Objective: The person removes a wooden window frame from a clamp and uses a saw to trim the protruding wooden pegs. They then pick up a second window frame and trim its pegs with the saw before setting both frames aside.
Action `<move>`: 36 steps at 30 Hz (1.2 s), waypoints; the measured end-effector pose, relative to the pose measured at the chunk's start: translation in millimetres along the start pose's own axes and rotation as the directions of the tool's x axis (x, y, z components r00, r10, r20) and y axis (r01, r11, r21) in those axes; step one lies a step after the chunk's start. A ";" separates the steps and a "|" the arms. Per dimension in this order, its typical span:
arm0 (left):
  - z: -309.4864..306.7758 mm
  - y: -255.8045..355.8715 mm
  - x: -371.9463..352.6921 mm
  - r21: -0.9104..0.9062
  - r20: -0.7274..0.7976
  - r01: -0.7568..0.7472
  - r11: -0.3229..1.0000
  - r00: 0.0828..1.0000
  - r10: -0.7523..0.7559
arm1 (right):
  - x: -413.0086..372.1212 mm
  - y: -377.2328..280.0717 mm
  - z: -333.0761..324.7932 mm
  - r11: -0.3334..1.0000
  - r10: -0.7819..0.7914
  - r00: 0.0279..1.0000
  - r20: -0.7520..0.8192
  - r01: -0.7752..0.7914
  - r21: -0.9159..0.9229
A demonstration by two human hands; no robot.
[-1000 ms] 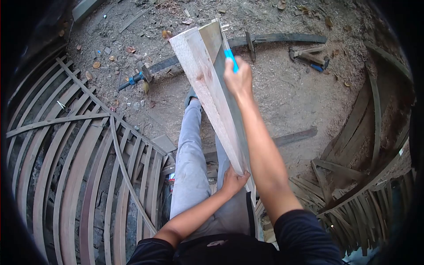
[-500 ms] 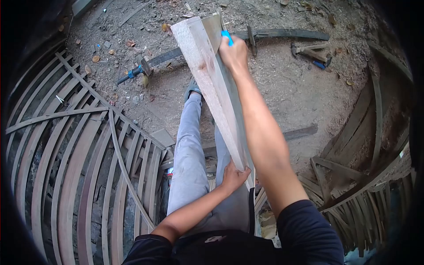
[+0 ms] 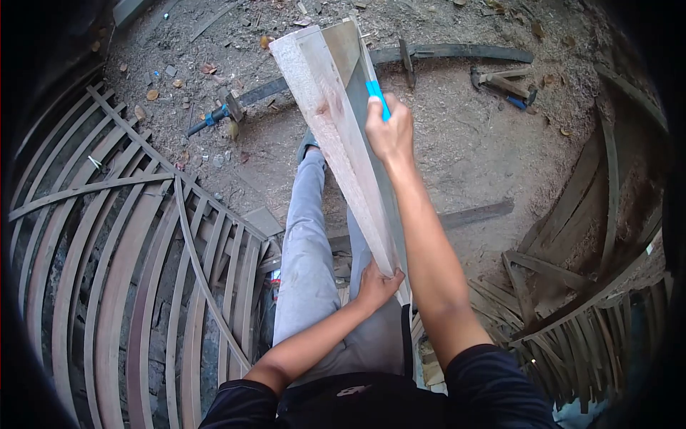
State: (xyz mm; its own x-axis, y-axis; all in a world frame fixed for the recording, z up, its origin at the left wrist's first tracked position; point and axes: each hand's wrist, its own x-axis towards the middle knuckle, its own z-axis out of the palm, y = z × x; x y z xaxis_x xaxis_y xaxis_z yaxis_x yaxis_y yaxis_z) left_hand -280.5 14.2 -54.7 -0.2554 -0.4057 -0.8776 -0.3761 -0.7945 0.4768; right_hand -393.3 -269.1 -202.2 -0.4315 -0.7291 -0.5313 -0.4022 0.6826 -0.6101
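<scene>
A long timber piece (image 3: pixel 325 114) slants from the far side down to my lap, broad at its far end and narrow near me. My left hand (image 3: pixel 379 287) is wrapped around the near narrow end, by my thigh. A blue-handled tool with a narrow pale blade (image 3: pixel 377 100) is in the closed fingers of my right hand (image 3: pixel 391 132). The blade reaches away from me along the timber's right edge, up to its far end. Part of the handle is hidden in my palm.
Slatted wooden framing (image 3: pixel 136 264) fills the left side. On the dirt beyond lie a blue-handled clamp (image 3: pixel 214 118) with a long dark bar and a bow-shaped tool (image 3: pixel 507 89). Curved wooden ribs (image 3: pixel 572 286) stand at right, and a plank (image 3: pixel 475 214) lies behind my right arm.
My right hand has drawn back toward me with the blue-handled tool, and more of its blade shows. The timber's far end has shifted slightly left; my left hand keeps its place.
</scene>
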 end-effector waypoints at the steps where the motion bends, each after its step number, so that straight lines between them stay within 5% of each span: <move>1: 1.1 -0.2 0.6 -0.008 0.008 0.025 1.000 1.000 -0.025 | -1.0 1.4 -2.3 1.000 0.013 1.000 0.012 -0.013 0.008; 5: 3.1 -0.1 -2.3 0.035 0.045 0.068 0.997 0.997 -0.069 | 40.1 -2.6 17.8 0.998 0.045 0.998 0.031 -0.047 0.044; 8: 3.8 -3.4 3.4 0.010 -0.014 -0.085 0.996 0.996 0.085 | 20.7 1.3 5.5 0.998 0.000 0.999 -0.045 0.003 0.068; 10: 3.7 -4.0 2.7 0.008 -0.017 -0.091 0.996 0.996 0.091 | -10.0 -0.4 -9.3 0.999 0.041 0.999 0.027 -0.042 0.004; 12: 5.0 -5.9 3.7 0.037 -0.010 -0.053 0.998 0.998 0.054 | 22.7 14.5 11.6 1.000 -0.003 1.000 0.013 0.003 0.002; 14: 10.0 -3.8 -6.4 0.072 0.003 -0.008 0.997 1.000 0.007 | 63.0 28.1 38.3 0.981 0.117 0.993 0.010 -0.114 -0.156; 16: 0.5 4.8 -0.9 0.062 -0.060 -0.121 0.991 0.990 0.125 | 63.7 32.1 36.9 0.992 0.052 0.998 -0.029 -0.055 -0.113; 21: 2.2 0.0 0.6 0.052 0.058 0.077 0.996 0.995 -0.080 | -55.9 23.6 -58.9 1.000 -0.014 0.992 -0.122 0.016 0.022; 24: 11.8 12.4 3.2 0.000 -0.016 0.050 0.999 0.999 -0.050 | -90.9 -13.8 -120.3 0.984 -0.175 0.968 -0.179 0.178 0.006; 26: 17.1 31.1 4.0 -0.003 -0.020 0.042 0.999 0.999 -0.042 | -112.1 -74.7 -158.7 0.966 -0.170 0.947 -0.272 0.215 0.143; 28: 25.2 47.4 7.8 -0.031 -0.008 0.083 0.996 0.996 -0.083 | -127.4 -118.3 -186.4 0.827 -0.180 0.939 -0.295 0.306 0.471; 31: 45.7 63.8 16.2 -0.028 -0.017 0.063 0.998 0.998 -0.063 | -139.7 -169.3 -188.0 0.604 -0.463 0.886 -0.042 0.349 0.717; 33: 62.6 71.1 22.0 -0.037 -0.073 0.002 0.999 0.997 -0.005 | -152.5 -194.8 -163.5 0.833 -0.238 0.971 0.019 0.194 0.519; 36: 74.1 85.4 27.6 -0.058 -0.083 -0.034 0.998 0.996 0.029 | -121.4 -174.6 -102.0 0.852 -0.094 0.975 0.201 -0.026 0.523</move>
State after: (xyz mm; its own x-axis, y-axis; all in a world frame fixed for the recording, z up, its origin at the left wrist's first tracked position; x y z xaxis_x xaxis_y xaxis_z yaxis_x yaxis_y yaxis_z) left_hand -385.6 -31.4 -34.5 -0.1911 -0.4649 -0.8645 -0.3150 -0.8051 0.5026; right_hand -353.1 -294.7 28.8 -0.2211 -0.7848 -0.5789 0.0912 0.5744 -0.8135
